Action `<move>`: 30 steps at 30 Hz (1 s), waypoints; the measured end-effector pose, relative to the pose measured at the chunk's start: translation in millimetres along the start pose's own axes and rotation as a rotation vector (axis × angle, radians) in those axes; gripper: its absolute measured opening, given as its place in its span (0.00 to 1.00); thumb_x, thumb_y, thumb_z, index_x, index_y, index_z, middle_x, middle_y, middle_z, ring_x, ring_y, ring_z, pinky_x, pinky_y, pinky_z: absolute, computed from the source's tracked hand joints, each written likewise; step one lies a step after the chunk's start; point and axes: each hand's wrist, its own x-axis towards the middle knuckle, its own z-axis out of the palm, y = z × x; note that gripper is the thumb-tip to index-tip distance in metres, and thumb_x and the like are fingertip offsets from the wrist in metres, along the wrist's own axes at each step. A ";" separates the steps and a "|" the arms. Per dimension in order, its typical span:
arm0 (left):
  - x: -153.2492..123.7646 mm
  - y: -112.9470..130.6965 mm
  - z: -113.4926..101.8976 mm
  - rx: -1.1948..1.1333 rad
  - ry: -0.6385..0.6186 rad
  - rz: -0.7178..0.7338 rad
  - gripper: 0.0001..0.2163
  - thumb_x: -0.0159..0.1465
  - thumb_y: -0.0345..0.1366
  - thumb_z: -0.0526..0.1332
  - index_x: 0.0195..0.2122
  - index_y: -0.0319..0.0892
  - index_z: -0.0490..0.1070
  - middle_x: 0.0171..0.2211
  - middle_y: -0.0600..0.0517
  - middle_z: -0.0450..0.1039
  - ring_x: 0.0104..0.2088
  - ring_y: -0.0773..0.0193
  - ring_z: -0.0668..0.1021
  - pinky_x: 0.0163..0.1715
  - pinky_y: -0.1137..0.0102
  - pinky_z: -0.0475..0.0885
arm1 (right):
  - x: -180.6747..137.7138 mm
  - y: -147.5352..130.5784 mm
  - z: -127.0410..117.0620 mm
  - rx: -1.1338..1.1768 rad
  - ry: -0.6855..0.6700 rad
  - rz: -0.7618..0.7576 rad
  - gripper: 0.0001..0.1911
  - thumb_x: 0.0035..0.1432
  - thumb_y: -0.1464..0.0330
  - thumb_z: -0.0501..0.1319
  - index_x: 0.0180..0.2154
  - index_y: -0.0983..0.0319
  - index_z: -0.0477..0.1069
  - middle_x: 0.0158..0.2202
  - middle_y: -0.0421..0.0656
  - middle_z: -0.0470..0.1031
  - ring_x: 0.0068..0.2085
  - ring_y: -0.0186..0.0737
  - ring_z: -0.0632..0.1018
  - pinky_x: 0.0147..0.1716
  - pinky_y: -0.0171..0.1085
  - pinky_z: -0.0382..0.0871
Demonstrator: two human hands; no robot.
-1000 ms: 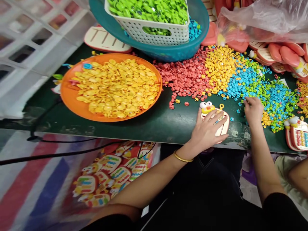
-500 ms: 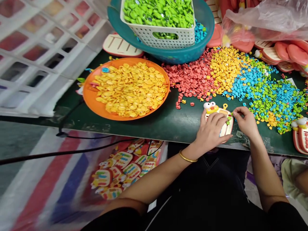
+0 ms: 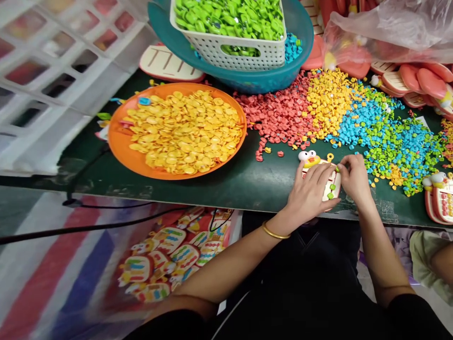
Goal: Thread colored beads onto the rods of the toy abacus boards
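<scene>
A cream toy board (image 3: 329, 192) with a duck face, bulging white eyes and an orange bill lies near the table's front edge. Across it rests my left hand (image 3: 310, 189), holding it, with the fingers over the middle and the thumb along the lower edge. My right hand (image 3: 355, 182) is at the board's upper right, thumb and fingertips pinched on a small green plastic piece (image 3: 337, 168). Lower on the board sit green pieces (image 3: 331, 191) in a slot. A yellow loop sticks up from the board's top.
Loose red pieces (image 3: 283, 115), yellow pieces (image 3: 327, 97) and blue and green pieces (image 3: 385, 137) are heaped behind my hands. Left stands an orange dish (image 3: 116, 156) of yellow discs. Behind it, a white basket (image 3: 201, 47) of green pieces sits in a teal basin (image 3: 258, 85). Stacked boards (image 3: 439, 203) lie right.
My right hand has moved slightly left onto the board's upper edge, now with a green piece at its fingertips. The green pieces on the board sit lower. My left hand stays on the board.
</scene>
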 end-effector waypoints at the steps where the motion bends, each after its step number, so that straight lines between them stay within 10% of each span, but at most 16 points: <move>1: 0.5 -0.2 0.2 0.010 0.002 -0.001 0.36 0.60 0.50 0.67 0.65 0.39 0.59 0.64 0.41 0.65 0.62 0.48 0.68 0.69 0.48 0.44 | -3.4 -1.5 -0.3 0.005 -0.020 -0.034 0.04 0.57 0.69 0.58 0.30 0.59 0.69 0.33 0.43 0.69 0.37 0.42 0.70 0.41 0.42 0.66; 9: -0.8 -4.1 4.9 -0.011 0.056 0.066 0.19 0.60 0.49 0.68 0.49 0.48 0.76 0.59 0.47 0.71 0.60 0.47 0.70 0.66 0.44 0.49 | 25.5 57.3 -41.0 -0.279 0.196 0.040 0.13 0.62 0.68 0.54 0.37 0.63 0.77 0.39 0.50 0.76 0.42 0.46 0.72 0.46 0.45 0.66; 13: -0.6 -3.0 4.4 -0.052 0.075 0.032 0.24 0.57 0.50 0.70 0.51 0.46 0.73 0.57 0.47 0.72 0.59 0.49 0.71 0.67 0.46 0.49 | 53.3 76.1 -52.8 -0.312 0.062 0.006 0.10 0.59 0.70 0.57 0.34 0.62 0.78 0.37 0.49 0.77 0.43 0.47 0.71 0.47 0.46 0.64; 22: -4.1 -0.1 5.9 -0.046 0.076 -0.033 0.26 0.57 0.55 0.68 0.47 0.41 0.70 0.57 0.43 0.72 0.59 0.51 0.72 0.68 0.51 0.48 | 16.5 12.8 -30.5 -0.147 -0.106 -0.147 0.08 0.61 0.67 0.56 0.34 0.59 0.73 0.35 0.46 0.73 0.40 0.46 0.73 0.43 0.45 0.68; 30: 0.3 3.3 1.9 0.050 0.006 -0.053 0.37 0.61 0.51 0.66 0.67 0.41 0.56 0.66 0.40 0.61 0.64 0.47 0.67 0.68 0.48 0.47 | -12.5 -3.7 5.8 0.049 0.028 -0.061 0.10 0.62 0.69 0.56 0.36 0.59 0.76 0.36 0.45 0.71 0.40 0.43 0.73 0.43 0.43 0.71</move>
